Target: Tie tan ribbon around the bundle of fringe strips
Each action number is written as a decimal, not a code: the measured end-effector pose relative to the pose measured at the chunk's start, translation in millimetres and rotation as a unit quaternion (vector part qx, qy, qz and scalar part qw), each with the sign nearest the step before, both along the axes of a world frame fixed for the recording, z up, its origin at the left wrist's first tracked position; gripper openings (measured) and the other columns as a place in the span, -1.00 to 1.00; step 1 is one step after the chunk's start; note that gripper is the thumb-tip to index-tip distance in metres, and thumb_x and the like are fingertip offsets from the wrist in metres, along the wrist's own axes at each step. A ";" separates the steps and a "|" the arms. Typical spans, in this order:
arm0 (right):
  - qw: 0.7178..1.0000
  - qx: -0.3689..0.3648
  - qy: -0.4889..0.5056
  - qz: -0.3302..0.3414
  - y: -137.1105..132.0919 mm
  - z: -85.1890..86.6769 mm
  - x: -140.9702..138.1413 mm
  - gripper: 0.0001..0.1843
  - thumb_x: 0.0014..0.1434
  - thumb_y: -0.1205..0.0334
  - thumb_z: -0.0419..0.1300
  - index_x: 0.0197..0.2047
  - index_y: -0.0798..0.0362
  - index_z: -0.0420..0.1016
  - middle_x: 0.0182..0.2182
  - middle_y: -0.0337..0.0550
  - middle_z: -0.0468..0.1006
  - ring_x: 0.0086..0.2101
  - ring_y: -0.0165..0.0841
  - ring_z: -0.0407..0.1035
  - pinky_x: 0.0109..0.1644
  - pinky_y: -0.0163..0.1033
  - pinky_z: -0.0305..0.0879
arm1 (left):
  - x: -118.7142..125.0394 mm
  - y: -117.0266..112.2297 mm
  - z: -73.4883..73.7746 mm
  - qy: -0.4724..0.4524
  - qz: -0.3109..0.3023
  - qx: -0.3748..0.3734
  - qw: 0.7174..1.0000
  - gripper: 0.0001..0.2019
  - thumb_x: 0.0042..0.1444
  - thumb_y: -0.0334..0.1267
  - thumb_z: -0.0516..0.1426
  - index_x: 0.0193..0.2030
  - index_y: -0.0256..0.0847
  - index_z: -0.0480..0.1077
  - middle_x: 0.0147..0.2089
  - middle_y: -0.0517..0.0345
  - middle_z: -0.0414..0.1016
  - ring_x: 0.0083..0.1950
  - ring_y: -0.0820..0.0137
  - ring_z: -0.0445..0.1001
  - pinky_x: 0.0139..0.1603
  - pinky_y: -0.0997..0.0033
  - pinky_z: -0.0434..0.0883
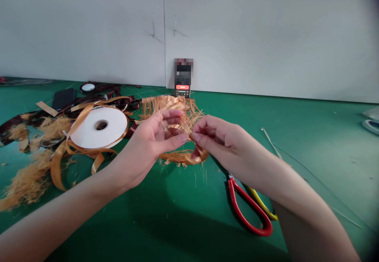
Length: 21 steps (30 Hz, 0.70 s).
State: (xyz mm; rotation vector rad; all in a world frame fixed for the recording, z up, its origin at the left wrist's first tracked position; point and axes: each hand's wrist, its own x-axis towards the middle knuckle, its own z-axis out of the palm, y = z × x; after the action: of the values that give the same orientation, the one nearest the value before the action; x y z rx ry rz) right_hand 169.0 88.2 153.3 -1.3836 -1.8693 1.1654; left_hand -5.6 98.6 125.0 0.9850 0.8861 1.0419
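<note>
My left hand (151, 143) and my right hand (219, 141) meet over the green table, both pinching a strip of golden frayed ribbon (177, 110). Its fringed threads fan out behind my fingers, and a curled end (185, 157) hangs below them. The fingertips of both hands touch at the ribbon. Red-handled scissors (247, 206) lie on the table under my right wrist, partly hidden by it.
A white ribbon spool (99, 127) with loose golden ribbon sits at the left. Frayed golden scraps (26, 183) and dark ribbon pieces (17, 121) litter the far left. A small device (182, 81) leans on the white wall. A thin stick (271, 139) lies at right.
</note>
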 end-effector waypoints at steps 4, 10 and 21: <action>0.999 -0.031 0.007 0.019 -3.0 2.4 -0.1 -0.79 0.32 0.18 0.03 -0.37 0.00 0.23 -0.64 -0.46 0.19 -0.63 -0.56 0.05 -0.55 -0.39 0.04 | -1.8 0.6 0.4 -0.103 -0.053 -0.064 0.991 -0.72 0.01 -0.50 0.27 -0.12 -0.20 0.46 -0.21 0.20 0.45 -0.19 0.51 0.43 -0.13 0.55 0.42; 0.998 -0.035 0.036 0.048 0.6 5.9 3.2 -0.76 0.28 0.09 0.10 -0.39 0.01 0.34 -0.66 -0.44 0.18 -0.66 -0.58 0.00 -0.61 -0.39 -0.01 | -3.3 1.6 5.7 -0.185 -0.075 -0.125 0.972 -0.76 0.00 -0.63 0.13 -0.24 -0.30 0.47 -0.28 0.13 0.42 -0.22 0.46 0.45 -0.15 0.48 0.47; 0.998 -0.034 0.056 0.011 3.7 6.9 13.0 -0.78 0.18 0.10 0.22 -0.41 0.04 0.44 -0.69 -0.44 0.16 -0.68 -0.60 -0.06 -0.66 -0.41 -0.13 | -12.5 8.0 14.6 -0.237 -0.068 -0.141 0.959 -0.90 0.08 -0.49 0.12 -0.30 -0.29 0.44 -0.35 0.20 0.35 -0.57 0.65 0.12 -0.58 0.63 0.22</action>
State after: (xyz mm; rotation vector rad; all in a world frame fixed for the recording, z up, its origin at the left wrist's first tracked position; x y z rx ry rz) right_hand 182.0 91.8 160.2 -1.3085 -1.7851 1.3015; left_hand -18.1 106.7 139.6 0.5140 0.5397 0.9471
